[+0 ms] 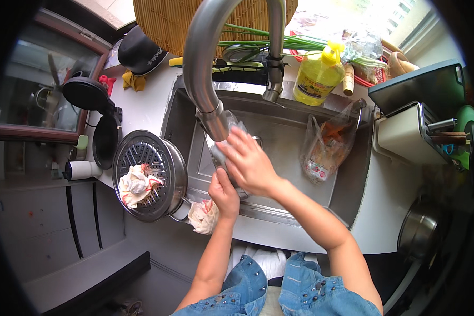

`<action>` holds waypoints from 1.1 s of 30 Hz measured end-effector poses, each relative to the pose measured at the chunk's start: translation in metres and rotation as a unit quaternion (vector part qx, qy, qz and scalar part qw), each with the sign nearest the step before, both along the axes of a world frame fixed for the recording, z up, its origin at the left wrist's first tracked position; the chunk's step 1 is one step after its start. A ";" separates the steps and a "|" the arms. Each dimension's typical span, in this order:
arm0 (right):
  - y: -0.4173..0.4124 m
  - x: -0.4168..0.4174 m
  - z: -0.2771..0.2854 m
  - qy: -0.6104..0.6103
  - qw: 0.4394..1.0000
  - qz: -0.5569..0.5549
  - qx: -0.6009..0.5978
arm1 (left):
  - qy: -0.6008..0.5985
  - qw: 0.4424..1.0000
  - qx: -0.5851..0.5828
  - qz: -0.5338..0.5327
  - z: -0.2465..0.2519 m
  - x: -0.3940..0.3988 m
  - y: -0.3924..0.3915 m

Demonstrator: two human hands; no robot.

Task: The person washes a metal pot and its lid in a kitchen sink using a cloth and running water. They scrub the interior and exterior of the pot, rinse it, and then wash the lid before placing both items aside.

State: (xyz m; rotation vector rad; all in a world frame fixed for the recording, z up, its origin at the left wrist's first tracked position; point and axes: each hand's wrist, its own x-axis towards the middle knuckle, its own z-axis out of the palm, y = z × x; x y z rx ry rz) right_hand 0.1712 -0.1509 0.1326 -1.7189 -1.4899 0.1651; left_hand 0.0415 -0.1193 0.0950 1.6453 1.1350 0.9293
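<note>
My left hand (224, 195) is closed around the near end of a flat metal object (218, 155), held tilted over the stainless steel sink (286, 144). My right hand (250, 164) lies flat across this object with its fingers extended, blurred by motion. Both hands are below the spout of the metal faucet (214, 124). Because the hands and spout cover much of the object, its exact kind cannot be told. Beside my left wrist, a crumpled white cloth (203, 216) with red edging rests at the sink's front edge.
To the left stands a steamer pot (177, 170) with another crumpled cloth (138, 185) on its perforated tray. A plastic bag of food scraps (327, 152) hangs inside the sink's right side. Behind are a yellow soap bottle (317, 81) and green onions (252, 42); a knife holder (410, 132) is right.
</note>
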 end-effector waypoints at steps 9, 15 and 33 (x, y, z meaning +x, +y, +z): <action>0.108 0.089 0.029 0.081 0.918 0.082 -0.380 | 0.040 0.993 0.106 -0.023 0.006 -0.019 -0.029; 0.020 -0.008 0.007 -0.095 0.994 0.048 0.026 | -0.249 0.953 -0.170 0.024 0.008 0.007 -0.005; -0.063 0.041 -0.144 0.816 0.557 -0.123 0.088 | -0.347 0.859 -0.367 0.082 0.031 -0.014 0.040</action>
